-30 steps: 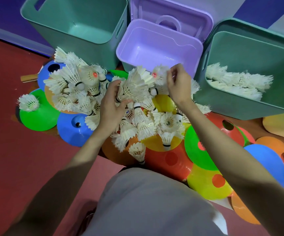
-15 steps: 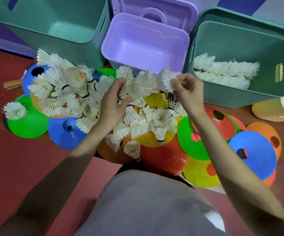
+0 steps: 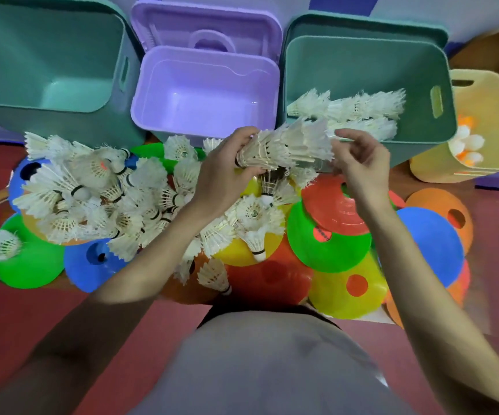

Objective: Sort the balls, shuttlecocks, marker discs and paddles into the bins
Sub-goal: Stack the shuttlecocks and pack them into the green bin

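Several nested shuttlecocks (image 3: 284,148), loose a second earlier, sat stacked in the gripping left hand (image 3: 221,172); right hand (image 3: 361,166) had let go, fingers relaxed. Stack hovered beside right teal bin (image 3: 367,61), probably ready to drop.

Your shuttlecocks (image 3: 92,187) are white-feathered with black bands at the cork; one (image 3: 98,166) shows a red-orange spot inside. The marker discs (image 3: 329,238) under them run green, blue, yellow, red and orange, and other discs' colours show through their centre holes. Before you stand two teal bins, one at left (image 3: 47,34) and one at right (image 3: 439,94), flanking a lilac bin (image 3: 203,55) whose lid (image 3: 206,28) is lilac too. The pale yellow bin (image 3: 493,94) at far right holds white and orange balls (image 3: 466,142). The floor (image 3: 17,319) is dull red.
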`<state>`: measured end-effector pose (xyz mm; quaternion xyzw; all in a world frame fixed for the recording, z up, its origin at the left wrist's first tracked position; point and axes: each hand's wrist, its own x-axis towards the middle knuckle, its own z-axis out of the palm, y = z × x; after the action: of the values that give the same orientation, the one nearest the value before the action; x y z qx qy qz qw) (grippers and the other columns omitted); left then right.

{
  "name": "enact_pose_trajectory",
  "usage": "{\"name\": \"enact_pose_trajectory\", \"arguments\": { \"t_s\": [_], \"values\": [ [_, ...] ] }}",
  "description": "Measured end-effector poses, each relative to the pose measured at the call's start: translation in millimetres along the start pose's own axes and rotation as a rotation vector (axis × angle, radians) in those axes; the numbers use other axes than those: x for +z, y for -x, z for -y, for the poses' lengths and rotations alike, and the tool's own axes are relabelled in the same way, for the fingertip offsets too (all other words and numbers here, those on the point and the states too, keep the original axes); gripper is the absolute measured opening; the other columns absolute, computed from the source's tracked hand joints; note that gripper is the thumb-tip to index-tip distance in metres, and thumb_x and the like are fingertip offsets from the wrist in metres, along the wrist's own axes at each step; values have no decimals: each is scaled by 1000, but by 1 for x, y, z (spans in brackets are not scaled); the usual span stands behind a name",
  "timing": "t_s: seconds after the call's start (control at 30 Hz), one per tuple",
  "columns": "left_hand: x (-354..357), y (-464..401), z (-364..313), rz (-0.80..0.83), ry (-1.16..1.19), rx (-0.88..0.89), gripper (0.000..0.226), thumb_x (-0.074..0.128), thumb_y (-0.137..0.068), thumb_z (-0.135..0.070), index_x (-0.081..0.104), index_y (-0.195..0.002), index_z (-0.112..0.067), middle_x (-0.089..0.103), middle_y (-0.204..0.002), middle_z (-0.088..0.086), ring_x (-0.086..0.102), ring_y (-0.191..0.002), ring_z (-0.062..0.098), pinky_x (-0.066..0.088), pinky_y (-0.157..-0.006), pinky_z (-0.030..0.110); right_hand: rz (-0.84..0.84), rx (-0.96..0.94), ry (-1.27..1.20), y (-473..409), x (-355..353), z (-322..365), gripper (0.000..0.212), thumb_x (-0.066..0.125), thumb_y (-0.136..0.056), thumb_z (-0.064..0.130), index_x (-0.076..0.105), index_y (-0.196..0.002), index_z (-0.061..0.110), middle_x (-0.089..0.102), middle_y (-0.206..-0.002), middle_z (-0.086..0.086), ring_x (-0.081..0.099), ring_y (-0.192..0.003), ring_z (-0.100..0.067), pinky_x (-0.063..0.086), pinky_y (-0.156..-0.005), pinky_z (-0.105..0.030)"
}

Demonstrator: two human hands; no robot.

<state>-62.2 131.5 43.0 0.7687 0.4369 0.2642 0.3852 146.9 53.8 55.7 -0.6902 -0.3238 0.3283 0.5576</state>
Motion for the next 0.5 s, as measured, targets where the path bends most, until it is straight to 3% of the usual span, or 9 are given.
{"name": "enact_pose_trajectory", "arguments": {
  "t_s": [0.07, 0.17, 0.27, 0.37, 0.4, 0.5],
  "values": [
    [8, -13, -10, 5, 2, 13, 57, 77, -79, -21, 53, -130, -15, 59, -116, -11, 51, -106, -2, 44, -91, 22, -43, -30, -3, -2, -16, 2, 7, 56, -91, 16, 57, -94, 22, 61, -63, 6, 56, -65, -22, 43, -59, -34],
    [22, -38, -28, 34, -33, 61, 57, 77, -77, -23, 53, -128, -18, 57, -107, -16, 51, -99, -3, 46, -87, 27, -40, -47, 18, -13, -38, 6, 11, 47, -97, 22, 56, -90, 22, 63, -81, 7, 65, -77, -17, 48, -64, -34],
    [41, -68, -44, 82, -78, 106, 60, 79, -74, -22, 53, -127, -16, 59, -105, -12, 57, -100, 11, 48, -89, 33, -24, -86, 102, -31, -63, 8, 22, 41, -91, 22, 60, -84, 29, 61, -86, 5, 63, -90, -17, 49, -67, -32],
    [67, -101, -58, 134, -105, 150, 62, 80, -73, -23, 52, -128, -15, 63, -109, -3, 59, -103, 18, 48, -91, 38, -49, -144, 193, -53, -92, 2, 18, 47, -82, 21, 61, -90, 29, 59, -90, 8, 58, -89, -10, 51, -76, -39],
    [77, -113, -63, 154, -98, 149, 61, 80, -73, -24, 53, -127, -15, 63, -107, -3, 59, -101, 18, 48, -92, 38, -68, -170, 233, -60, -101, 0, 19, 50, -81, 22, 62, -96, 25, 59, -95, 5, 57, -91, -9, 51, -79, -35],
    [109, -149, -77, 254, -34, 129, 64, 83, -69, -28, 54, -126, -19, 67, -108, 2, 61, -101, 15, 48, -94, 37, -156, -290, 369, -82, -126, -6, 20, 62, -85, 18, 64, -100, 5, 54, -103, -6, 54, -96, -16, 43, -76, -9]
  ]
}}
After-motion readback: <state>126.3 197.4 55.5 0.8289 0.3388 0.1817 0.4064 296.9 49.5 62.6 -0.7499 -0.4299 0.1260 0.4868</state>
